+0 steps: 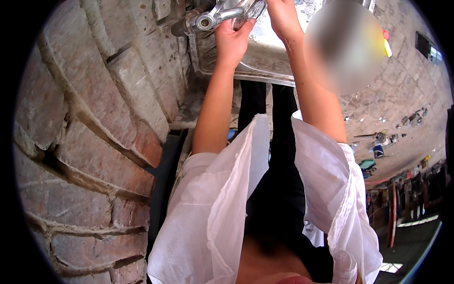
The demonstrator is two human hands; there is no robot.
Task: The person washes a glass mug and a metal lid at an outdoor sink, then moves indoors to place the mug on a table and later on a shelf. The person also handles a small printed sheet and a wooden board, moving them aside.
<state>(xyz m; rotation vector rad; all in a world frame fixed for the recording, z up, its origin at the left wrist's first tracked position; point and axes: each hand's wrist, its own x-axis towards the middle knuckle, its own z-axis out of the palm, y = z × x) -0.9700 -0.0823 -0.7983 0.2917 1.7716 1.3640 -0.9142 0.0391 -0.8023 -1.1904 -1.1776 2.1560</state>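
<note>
At the top edge, my left hand (231, 40) is closed, its thumb and fingers around a shiny metal part (249, 14) whose kind I cannot make out. Right beside it, a chrome tube with a round, holed end (205, 22) sticks out to the left. My right hand (285, 21) reaches over the metal sink (269, 71); its fingers are cut off by the picture's upper edge, so what they hold is hidden. Both arms stretch forward over the sink's near rim.
A rough brick wall (90, 94) runs close along the left. Right of the sink lies a brick floor (373, 106) with scattered debris (378, 138) and a dark blue container (378, 151). Cluttered goods (411, 189) stand at the far right. A blurred patch covers the area beside my right forearm.
</note>
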